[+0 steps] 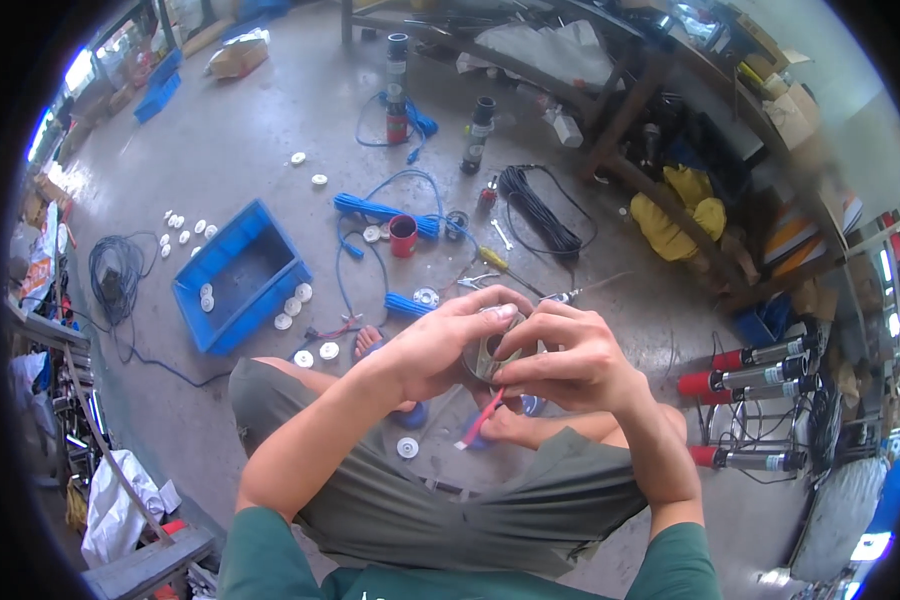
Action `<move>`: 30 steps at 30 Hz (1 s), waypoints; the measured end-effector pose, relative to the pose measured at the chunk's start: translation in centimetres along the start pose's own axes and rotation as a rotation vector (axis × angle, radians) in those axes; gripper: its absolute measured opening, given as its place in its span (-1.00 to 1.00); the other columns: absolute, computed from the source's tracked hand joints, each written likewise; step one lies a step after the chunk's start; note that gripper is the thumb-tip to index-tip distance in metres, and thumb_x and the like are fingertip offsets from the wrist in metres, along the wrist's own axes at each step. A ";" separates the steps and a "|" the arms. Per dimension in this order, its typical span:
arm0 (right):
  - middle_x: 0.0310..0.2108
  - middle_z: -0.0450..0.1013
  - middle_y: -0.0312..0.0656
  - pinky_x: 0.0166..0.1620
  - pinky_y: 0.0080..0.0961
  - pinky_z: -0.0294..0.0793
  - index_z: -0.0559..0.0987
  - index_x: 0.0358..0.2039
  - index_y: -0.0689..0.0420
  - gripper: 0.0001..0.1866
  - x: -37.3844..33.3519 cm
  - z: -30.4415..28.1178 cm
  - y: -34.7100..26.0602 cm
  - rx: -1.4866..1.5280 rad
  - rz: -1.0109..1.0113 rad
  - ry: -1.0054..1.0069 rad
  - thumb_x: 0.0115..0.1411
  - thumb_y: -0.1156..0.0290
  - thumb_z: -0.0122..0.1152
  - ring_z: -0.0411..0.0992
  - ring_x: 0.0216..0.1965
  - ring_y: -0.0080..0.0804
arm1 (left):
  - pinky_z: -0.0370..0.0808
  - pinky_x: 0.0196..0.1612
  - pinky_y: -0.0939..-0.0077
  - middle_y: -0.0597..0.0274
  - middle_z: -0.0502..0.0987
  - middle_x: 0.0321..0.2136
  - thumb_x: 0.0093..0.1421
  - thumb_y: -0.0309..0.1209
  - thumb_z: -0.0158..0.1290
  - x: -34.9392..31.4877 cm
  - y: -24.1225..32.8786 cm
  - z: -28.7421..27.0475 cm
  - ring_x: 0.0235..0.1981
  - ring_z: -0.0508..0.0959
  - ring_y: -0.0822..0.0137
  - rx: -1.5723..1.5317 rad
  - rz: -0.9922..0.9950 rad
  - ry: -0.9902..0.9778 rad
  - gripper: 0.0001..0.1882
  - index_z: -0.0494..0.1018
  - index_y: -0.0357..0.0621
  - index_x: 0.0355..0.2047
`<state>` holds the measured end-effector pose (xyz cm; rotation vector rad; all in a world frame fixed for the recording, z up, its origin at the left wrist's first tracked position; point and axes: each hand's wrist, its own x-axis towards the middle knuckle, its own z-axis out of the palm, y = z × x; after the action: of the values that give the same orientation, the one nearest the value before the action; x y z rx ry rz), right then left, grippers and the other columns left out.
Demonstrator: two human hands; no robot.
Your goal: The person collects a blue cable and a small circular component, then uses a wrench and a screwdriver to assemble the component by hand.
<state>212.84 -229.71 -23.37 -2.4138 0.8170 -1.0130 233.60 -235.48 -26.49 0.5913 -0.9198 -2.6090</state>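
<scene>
Above my lap, my left hand (448, 342) is wrapped round the side of a short, round metal part (482, 358) with an open middle. My right hand (578, 358) reaches over the same part from the other side, its fingers bent and its fingertips at the rim and opening. A thin red strip or lead (483, 418) with a pale end hangs down below the right fingertips. The fingers partly hide the inside of the metal part, so I cannot make out what they touch there.
On the floor lie a blue crate (245, 277), white discs (302, 292), a red cup-like cylinder (403, 236), blue cable (385, 211), a black cable coil (538, 212), a wrench (501, 234) and a yellow-handled screwdriver (494, 260). Red-ended metal cylinders (745, 382) lie at the right.
</scene>
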 end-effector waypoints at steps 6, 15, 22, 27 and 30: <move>-0.38 0.56 -0.22 -0.35 -0.58 0.46 0.66 -0.28 0.28 -0.90 -1.4 1.8 1.0 0.347 0.570 0.326 0.18 0.56 0.37 0.49 -0.40 -0.57 | 0.67 -0.36 0.21 -0.03 0.54 -0.08 0.48 -0.04 -0.26 0.6 -0.5 -1.4 -0.24 0.67 0.05 0.050 0.151 -0.055 -0.56 0.26 -0.06 0.16; -0.36 0.58 -0.30 -0.27 -0.63 0.51 0.63 -0.20 0.33 -0.87 -2.6 2.9 1.6 0.630 0.790 0.402 0.32 0.51 0.24 0.49 -0.33 -0.67 | 0.65 -0.30 0.05 -0.04 0.54 -0.04 0.37 0.36 -0.51 2.1 -1.1 -1.9 -0.17 0.65 -0.13 -0.058 0.063 0.013 -0.22 0.26 -0.03 0.15; -0.41 0.58 -0.19 -0.32 -0.55 0.48 0.59 -0.21 0.33 -0.85 -3.5 2.4 1.7 0.385 0.726 0.525 0.29 0.49 0.26 0.48 -0.40 -0.60 | 0.48 0.07 0.34 0.06 0.51 0.09 0.38 0.35 -0.47 1.4 0.1 -1.1 0.05 0.55 0.19 0.792 0.401 0.349 -0.09 0.37 -0.26 0.18; -0.41 0.53 -0.28 -0.38 -0.66 0.41 0.61 -0.23 0.33 -0.87 -2.8 0.5 1.0 0.234 0.696 0.389 0.28 0.52 0.26 0.40 -0.44 -0.71 | 0.49 -0.29 0.32 0.14 0.58 -0.43 0.21 -0.24 0.23 2.3 0.3 0.1 -0.39 0.56 0.13 1.935 1.097 0.459 -0.69 0.55 -0.27 -0.22; -0.44 0.52 -0.24 -0.40 -0.63 0.43 0.63 -0.21 0.30 -0.85 -3.2 0.4 1.5 0.149 0.600 0.388 0.21 0.54 0.32 0.45 -0.48 -0.62 | 0.44 -0.47 0.31 0.18 0.52 -0.57 0.16 -0.36 0.26 1.9 -0.6 0.8 -0.53 0.49 0.12 1.925 0.965 0.451 -0.81 0.56 -0.25 -0.37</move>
<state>210.76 -228.66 -26.10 -1.6920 1.4264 -1.2351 231.48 -235.43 -26.82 0.6718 -2.3826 -0.1679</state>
